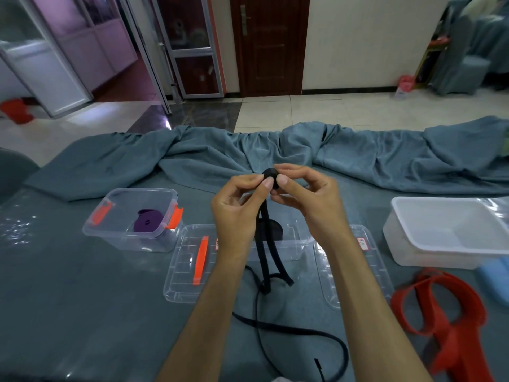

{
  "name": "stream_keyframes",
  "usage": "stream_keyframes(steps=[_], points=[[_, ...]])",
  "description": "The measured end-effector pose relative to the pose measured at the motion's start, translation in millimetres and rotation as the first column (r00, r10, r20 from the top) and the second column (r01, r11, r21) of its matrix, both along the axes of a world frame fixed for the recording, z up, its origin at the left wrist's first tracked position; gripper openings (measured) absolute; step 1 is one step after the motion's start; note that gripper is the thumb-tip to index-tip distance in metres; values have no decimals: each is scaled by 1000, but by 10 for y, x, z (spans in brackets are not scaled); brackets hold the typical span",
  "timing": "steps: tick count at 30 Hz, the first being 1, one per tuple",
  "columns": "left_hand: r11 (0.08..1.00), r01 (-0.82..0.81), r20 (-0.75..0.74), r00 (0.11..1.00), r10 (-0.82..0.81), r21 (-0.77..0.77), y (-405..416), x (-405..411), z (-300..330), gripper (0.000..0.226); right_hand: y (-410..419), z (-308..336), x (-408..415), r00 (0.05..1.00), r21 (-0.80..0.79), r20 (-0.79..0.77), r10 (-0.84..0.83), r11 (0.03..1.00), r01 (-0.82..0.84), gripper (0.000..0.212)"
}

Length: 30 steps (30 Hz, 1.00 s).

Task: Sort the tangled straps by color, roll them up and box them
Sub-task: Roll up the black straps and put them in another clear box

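Both hands are raised over the table's middle and pinch a small black roll [270,174], the wound start of a black strap. My left hand [239,205] pinches it from the left, my right hand [305,195] from the right. The loose black strap [264,260] hangs down from the roll and trails across the table toward me. A rolled purple strap [147,222] lies in a clear box with orange clips [115,197] at the left. A second clear box [292,244] sits behind my hands with a dark roll inside. Red straps [446,321] lie loose at the right.
Two clear lids lie flat, the left lid [181,271] with an orange clip and the right lid [358,260]. A white tub [407,238] stands at the right. Bunched grey-blue cloth [275,150] runs along the table's far edge.
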<state>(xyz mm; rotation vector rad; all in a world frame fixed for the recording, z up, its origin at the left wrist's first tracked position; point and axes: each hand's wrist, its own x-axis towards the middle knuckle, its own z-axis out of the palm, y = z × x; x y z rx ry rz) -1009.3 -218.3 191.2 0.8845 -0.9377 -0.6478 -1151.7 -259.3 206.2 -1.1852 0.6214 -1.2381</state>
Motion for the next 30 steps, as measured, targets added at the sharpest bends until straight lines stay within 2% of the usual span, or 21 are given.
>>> stream_keyframes(steps=[4,8,11,16,20,25,27,30], points=[[999,-29,61,998,31,-39,14,-35,14,13,15,-6,-18,999,-69,-37,-15,998,12,14],[999,-28,53,998,29,-29,36,-37,19,12,53,-12,-9,999,-158,-49,-11,987,3,14],[999,51,75,996,-51,-8,76,-16,51,12,78,5,10,999,-154,4,-38,987,38,5],[983,167,65,983,-172,70,128,45,148,24,108,37,19,998,-125,37,-54,990,58,5],[962,250,75,963,-258,106,188,37,154,34,150,8,21,987,-95,62,-149,983,155,2],[966,233,76,967,-242,110,237,-26,144,30,272,3,34,985,-54,106,-136,988,142,5],[974,203,120,969,-214,97,254,-26,130,29,313,9,15,989,-44,98,-107,993,112,6],[985,160,181,969,-171,71,284,-19,107,29,348,4,-56,986,-77,-26,-166,984,163,7]])
